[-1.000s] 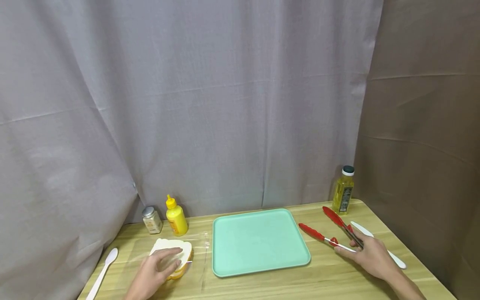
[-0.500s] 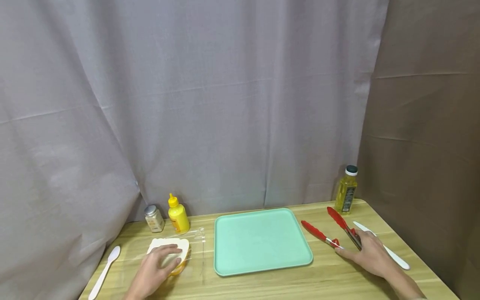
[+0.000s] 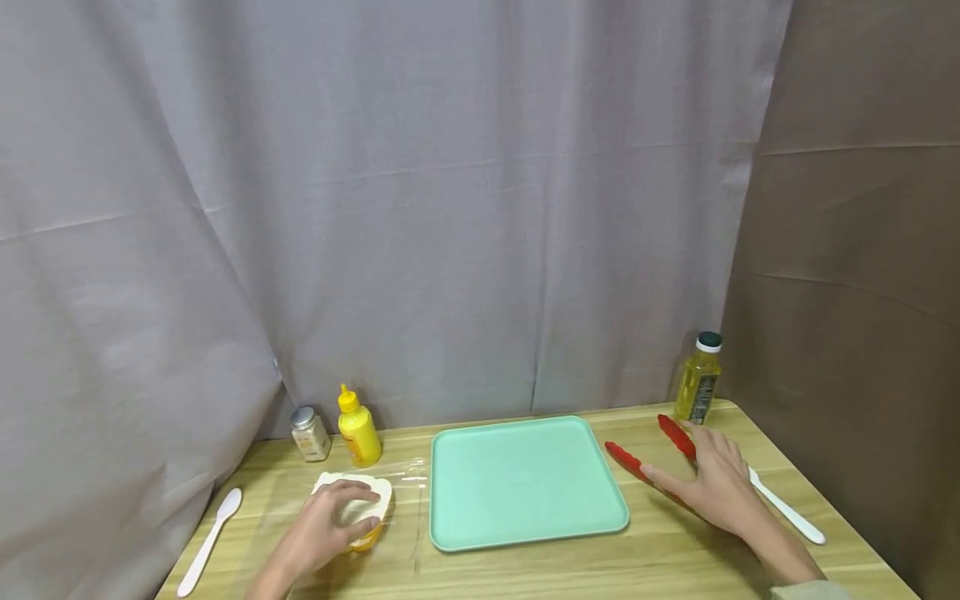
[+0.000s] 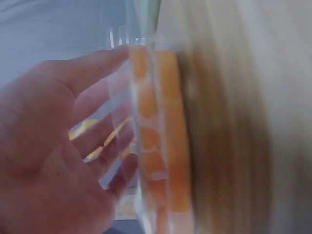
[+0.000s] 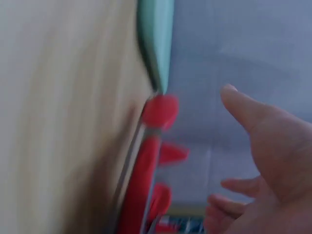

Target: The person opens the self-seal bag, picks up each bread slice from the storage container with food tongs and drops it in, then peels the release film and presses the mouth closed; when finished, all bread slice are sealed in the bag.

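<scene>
- My left hand (image 3: pixel 330 521) lies flat, fingers relaxed, on the bagged sandwich (image 3: pixel 358 510) at 9 o'clock of the green tray (image 3: pixel 525 483).
- My right hand (image 3: pixel 712 483) hovers spread over the red tongs (image 3: pixel 637 465) at 3 o'clock, gripping nothing.

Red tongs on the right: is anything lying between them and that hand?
Nothing visible does. The right hand lies over the red tongs on the table, its fingers spread above both arms; whether it grips them is unclear. The white spoon lies just beyond it.
</scene>
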{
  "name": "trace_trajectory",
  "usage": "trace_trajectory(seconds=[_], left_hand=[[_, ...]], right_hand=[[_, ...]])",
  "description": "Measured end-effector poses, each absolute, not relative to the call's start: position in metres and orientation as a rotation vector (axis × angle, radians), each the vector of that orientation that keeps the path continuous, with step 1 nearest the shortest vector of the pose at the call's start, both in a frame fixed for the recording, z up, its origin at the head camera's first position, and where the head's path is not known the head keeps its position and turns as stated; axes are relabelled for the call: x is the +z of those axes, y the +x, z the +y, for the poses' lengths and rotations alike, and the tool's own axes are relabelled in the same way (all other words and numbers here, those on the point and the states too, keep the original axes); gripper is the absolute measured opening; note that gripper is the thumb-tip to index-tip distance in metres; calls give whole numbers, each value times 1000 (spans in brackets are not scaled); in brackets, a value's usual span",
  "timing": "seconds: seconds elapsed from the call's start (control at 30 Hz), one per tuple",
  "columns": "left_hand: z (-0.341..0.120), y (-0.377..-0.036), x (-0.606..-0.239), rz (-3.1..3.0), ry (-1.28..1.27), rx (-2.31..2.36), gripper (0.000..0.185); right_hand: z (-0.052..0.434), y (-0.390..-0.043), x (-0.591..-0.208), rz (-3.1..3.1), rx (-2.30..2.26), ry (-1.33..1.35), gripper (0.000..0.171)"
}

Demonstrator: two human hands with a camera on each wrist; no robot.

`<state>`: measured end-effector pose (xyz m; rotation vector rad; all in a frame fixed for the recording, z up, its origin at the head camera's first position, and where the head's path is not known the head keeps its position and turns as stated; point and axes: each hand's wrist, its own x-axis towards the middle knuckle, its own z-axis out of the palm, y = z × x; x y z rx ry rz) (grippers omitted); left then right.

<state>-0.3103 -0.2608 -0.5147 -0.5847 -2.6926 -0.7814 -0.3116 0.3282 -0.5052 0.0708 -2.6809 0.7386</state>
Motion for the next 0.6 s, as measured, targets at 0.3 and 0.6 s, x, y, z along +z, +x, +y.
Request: trace_trajectory(seconds=[0.3, 0.6], left_hand=[[-268, -310, -500, -2746, -616, -736, 30], [-241, -334, -489, -2701, -416, -901, 21]], right_hand=[[247, -328, -490, -2433, 912, 324, 62], [153, -359, -506, -2406, 1133, 530, 37]])
